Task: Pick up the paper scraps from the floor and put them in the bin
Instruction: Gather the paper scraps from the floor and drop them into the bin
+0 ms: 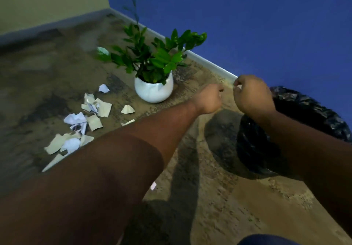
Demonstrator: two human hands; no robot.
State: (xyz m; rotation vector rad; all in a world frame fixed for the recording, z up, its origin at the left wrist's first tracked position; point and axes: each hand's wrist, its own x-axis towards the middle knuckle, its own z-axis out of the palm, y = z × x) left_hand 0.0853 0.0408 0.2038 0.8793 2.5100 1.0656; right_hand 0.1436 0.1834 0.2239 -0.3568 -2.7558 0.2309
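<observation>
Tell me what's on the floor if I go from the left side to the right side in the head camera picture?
Paper scraps → white pot with the green plant → left hand → right hand → bin with the black bag. The hands are up in the air, not on the floor.

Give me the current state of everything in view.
Paper scraps: scattered on the floor, not yet picked up.
Bin: upright, open, black liner.
Potted plant: upright.
Left hand: fingers curled, contents unclear.
Right hand: fingers curled, contents unclear.
</observation>
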